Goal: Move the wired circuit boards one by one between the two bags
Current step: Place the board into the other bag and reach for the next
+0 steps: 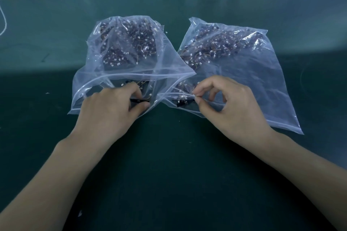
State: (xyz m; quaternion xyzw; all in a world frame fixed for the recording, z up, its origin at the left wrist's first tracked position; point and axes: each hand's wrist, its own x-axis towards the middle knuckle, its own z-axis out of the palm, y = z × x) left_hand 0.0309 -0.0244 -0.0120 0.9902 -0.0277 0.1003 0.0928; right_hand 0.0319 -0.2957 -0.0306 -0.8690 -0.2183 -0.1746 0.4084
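Left hand pinches a board inside left bag mouth; right hand pinches right bag lip open. Both bags mid-desk, touching. Lift straight out; wires could snag neighbours.

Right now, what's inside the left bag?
The left bag holds a heap of dark circuit boards with thin wires and white plugs. The left hand pinches one board at its mouth. Boards lower in the heap are covered.
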